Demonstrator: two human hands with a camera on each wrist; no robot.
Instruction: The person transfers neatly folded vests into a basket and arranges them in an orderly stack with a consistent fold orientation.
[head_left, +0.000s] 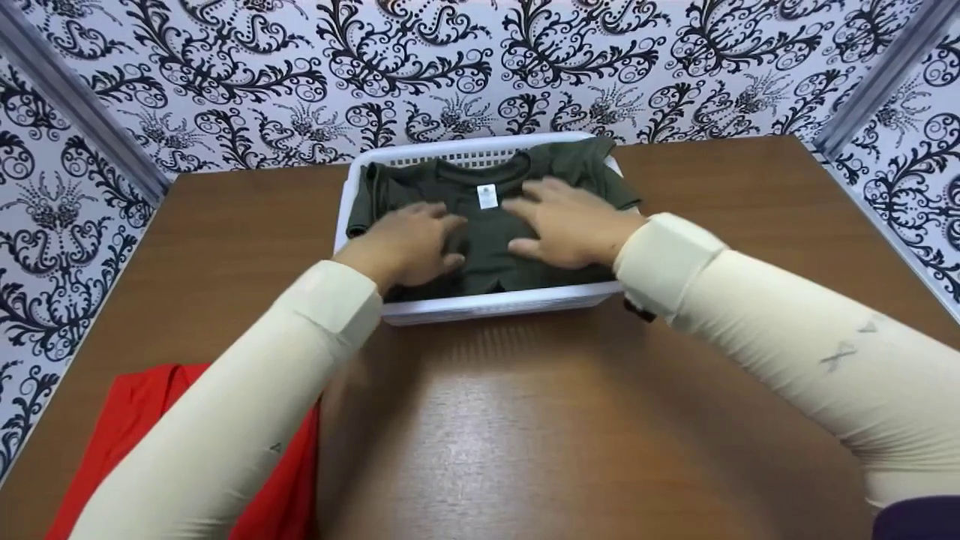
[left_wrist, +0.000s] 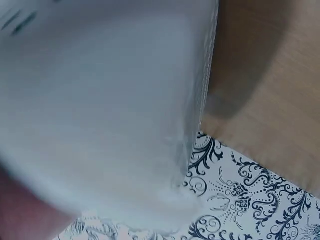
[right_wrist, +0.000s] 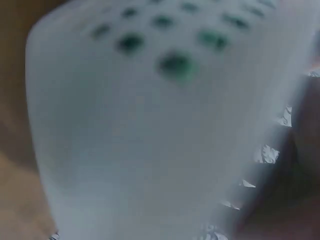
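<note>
Basket (head_left: 499, 301) (white), dark green shirt (head_left: 486, 238) inside, hands (head_left: 409, 244) (head_left: 566, 225) over it

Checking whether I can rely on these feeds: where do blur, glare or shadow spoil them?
Head view: the left hand and right hand are blurred, the dark green shirt between them clearer; glare whitens the table before the basket, shadows flanking it. Left wrist view: the basket is blurred, the wallpaper sharper. Right wrist view: the basket looks out of focus.
</note>
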